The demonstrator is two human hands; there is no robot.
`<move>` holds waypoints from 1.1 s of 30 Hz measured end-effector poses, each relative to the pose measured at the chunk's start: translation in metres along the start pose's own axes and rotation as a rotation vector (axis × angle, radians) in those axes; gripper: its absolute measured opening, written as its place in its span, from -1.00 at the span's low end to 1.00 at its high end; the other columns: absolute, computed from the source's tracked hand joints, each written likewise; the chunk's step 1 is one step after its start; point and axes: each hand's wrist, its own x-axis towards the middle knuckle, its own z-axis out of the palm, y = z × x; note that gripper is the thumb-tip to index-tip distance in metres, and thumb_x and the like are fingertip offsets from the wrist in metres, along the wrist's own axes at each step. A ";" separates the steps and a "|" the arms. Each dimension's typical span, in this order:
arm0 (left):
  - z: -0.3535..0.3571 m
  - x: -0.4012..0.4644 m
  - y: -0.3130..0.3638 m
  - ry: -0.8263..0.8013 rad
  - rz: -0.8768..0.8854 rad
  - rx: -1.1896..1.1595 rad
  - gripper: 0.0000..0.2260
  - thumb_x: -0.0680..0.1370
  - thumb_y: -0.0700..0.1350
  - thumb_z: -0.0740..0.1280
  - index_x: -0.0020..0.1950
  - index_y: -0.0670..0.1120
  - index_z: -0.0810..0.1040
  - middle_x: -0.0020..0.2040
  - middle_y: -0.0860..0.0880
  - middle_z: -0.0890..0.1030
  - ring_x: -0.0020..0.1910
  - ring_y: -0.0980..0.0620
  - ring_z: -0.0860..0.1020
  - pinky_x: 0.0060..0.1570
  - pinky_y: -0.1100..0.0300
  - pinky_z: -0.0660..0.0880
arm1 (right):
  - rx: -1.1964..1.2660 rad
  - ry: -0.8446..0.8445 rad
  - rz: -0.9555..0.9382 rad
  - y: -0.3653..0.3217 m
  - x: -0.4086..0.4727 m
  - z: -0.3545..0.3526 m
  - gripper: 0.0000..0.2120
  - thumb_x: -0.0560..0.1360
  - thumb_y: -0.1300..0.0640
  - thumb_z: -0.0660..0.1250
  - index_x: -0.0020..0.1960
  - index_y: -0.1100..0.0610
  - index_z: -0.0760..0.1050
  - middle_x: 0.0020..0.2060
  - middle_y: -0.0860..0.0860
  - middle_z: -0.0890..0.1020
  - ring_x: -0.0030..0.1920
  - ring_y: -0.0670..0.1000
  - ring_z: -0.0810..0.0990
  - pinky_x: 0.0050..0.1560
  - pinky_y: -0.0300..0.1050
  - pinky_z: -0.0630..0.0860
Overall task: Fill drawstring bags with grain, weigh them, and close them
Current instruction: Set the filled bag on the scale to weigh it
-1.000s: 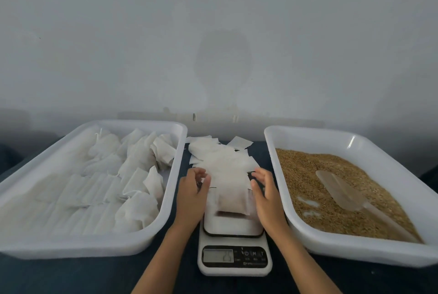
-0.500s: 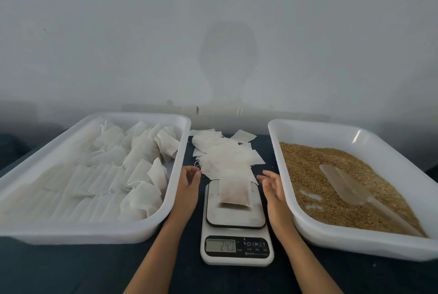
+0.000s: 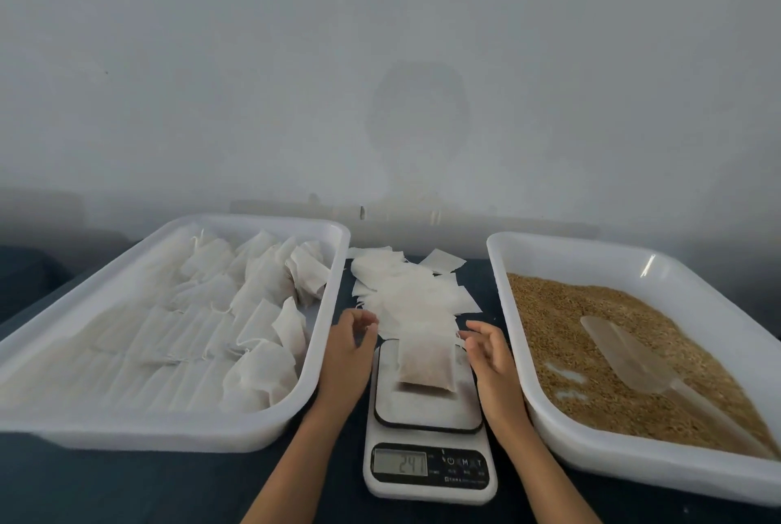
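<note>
A small white drawstring bag (image 3: pixel 427 361) filled with brown grain lies on the platform of a white digital scale (image 3: pixel 429 418). The scale's display (image 3: pixel 399 462) shows about 24.1. My left hand (image 3: pixel 348 350) hovers at the bag's upper left and my right hand (image 3: pixel 490 359) at its upper right. Both have loosely curled fingers close to the bag's top corners. Whether the fingertips touch the strings is unclear. Grain (image 3: pixel 591 337) fills the right white tray (image 3: pixel 507 253), and a clear plastic scoop (image 3: pixel 625 354) lies on it.
The left white tray (image 3: pixel 296 228) holds several filled, closed bags (image 3: pixel 262 312). A pile of empty flat bags (image 3: pixel 405 287) lies on the dark table behind the scale. A pale wall stands close behind the trays.
A second ago both hands were on the bag on the scale. They let go and drew apart, the display lit with a reading, and now the fingers have come back to the bag's top corners.
</note>
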 end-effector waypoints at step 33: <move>-0.117 0.127 0.025 -0.271 -0.308 0.990 -0.66 0.55 0.02 0.25 0.23 -0.16 0.50 0.18 -0.12 0.58 0.18 -0.04 0.54 0.08 0.22 0.41 | -0.117 -0.450 0.459 -0.114 0.069 0.217 -0.58 0.66 0.07 -0.05 0.44 0.23 0.25 0.34 0.16 0.41 0.32 0.13 0.40 0.31 -0.10 0.34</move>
